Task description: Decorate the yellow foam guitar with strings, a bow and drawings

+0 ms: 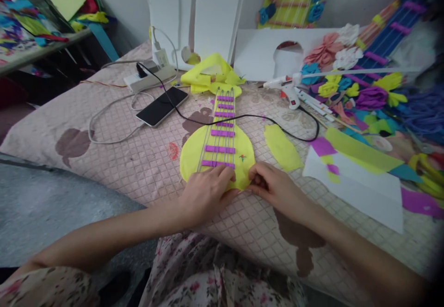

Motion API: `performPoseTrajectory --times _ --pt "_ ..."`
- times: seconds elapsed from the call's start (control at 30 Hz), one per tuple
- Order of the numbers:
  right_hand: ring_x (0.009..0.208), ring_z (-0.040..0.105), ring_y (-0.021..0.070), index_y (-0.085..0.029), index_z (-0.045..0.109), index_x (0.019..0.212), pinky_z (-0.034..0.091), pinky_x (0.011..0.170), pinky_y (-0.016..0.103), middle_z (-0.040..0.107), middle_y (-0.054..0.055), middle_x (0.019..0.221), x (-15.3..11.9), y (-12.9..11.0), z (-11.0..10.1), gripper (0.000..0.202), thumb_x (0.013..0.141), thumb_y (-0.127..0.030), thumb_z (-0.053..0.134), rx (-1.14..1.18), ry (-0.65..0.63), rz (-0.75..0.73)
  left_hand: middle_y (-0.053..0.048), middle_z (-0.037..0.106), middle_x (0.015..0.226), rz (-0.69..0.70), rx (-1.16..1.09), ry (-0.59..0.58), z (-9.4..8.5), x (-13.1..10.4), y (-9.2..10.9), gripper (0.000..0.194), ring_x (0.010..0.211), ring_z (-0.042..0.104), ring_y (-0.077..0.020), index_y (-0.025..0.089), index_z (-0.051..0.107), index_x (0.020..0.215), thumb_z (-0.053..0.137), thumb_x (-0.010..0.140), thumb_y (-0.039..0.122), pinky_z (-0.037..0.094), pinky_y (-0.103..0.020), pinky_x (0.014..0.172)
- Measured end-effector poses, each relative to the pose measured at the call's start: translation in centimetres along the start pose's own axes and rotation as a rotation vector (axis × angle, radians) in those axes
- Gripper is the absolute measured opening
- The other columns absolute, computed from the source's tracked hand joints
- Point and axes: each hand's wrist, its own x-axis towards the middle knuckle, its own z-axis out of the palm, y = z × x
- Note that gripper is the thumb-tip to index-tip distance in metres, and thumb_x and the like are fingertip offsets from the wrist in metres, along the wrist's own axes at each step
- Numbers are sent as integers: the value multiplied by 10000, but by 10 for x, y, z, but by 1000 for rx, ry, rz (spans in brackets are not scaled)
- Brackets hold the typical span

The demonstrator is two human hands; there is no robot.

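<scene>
A yellow guitar-shaped craft piece (194, 154) lies flat on the patterned cloth, with purple strips across it and thin grey strings running lengthwise. My left hand (210, 189) rests over its lower edge, fingers curled onto the yellow surface; whatever they grip there is hidden. At the lower right rim, my right hand (268, 182) pinches the yellow edge between thumb and fingers. A small red and green mark (242, 158) shows on the yellow body between the hands. To the right lies a loose yellow piece (282, 147).
A black cable (243, 116) crosses the craft piece's neck. Left are a phone (163, 107) and a power strip (149, 78). A glue gun (290, 95), paper flowers (348, 58) and a white sheet (360, 191) with coloured scraps are on the right. White boards (215, 29) stand behind.
</scene>
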Motion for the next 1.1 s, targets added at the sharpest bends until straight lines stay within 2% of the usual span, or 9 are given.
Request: performPoseTrajectory --times 0.13,0.3,0.43,0.53,0.63,0.73,0.9,1.0,1.1 --pt "735 509 134 -212 427 830 390 625 249 527 0 839 1 -3 3 187 834 -108 582 -80 -12 -11 -51 647 949 -40 109 -53 4 4 7 210 759 630 -194 157 518 976 578 857 320 447 -254 543" --pt "755 524 137 -211 440 845 398 636 251 532 3 863 3 -1 -3 144 856 -149 570 -93 -93 -81 -41 636 963 5 91 -64 4 1 4 198 791 624 -199 165 508 975 602 839 274 461 -267 557" --pt "737 520 123 -210 477 864 402 630 235 543 -3 857 4 4 -15 126 841 -159 590 -16 -146 -105 -37 630 945 85 -58 -27 0 -4 -7 199 796 607 -170 166 500 985 603 815 173 475 -264 619" --pt "679 512 111 -207 510 874 393 594 224 552 -17 801 5 6 -23 116 823 -168 606 69 -187 -63 -20 626 905 120 -244 -12 -6 -8 -17 219 740 583 -119 168 507 1006 571 810 94 466 -227 626" --pt "635 502 107 -203 513 852 382 569 224 555 -28 737 6 5 -21 101 832 -214 612 102 -133 12 -14 610 883 109 -305 51 -11 -10 -25 166 714 555 -102 169 529 965 568 821 96 444 -212 611" --pt "643 504 114 -207 489 824 382 582 231 541 -32 714 7 4 -12 139 837 -240 624 33 -63 23 -12 594 839 68 -215 68 -12 -11 -26 124 717 547 -123 169 540 925 613 825 173 419 -225 590" --pt "717 521 133 -212 458 817 400 639 251 548 -4 813 6 3 -4 160 843 -203 615 -83 -14 -32 -38 628 943 28 -85 -37 -10 -8 -21 230 812 592 -177 170 535 938 690 780 234 454 -268 638" --pt "733 523 130 -211 459 831 411 653 248 543 -2 833 5 5 -9 147 841 -174 600 -47 -58 -40 -47 634 965 6 -65 -90 -12 -7 -21 275 842 607 -201 169 524 967 702 764 221 478 -297 667" --pt "722 521 124 -212 477 857 410 632 239 548 -2 844 4 6 -15 131 831 -184 603 7 -113 -44 -43 628 1030 46 -136 -126 -16 -8 -25 346 901 612 -196 183 507 1030 708 748 182 495 -308 735"
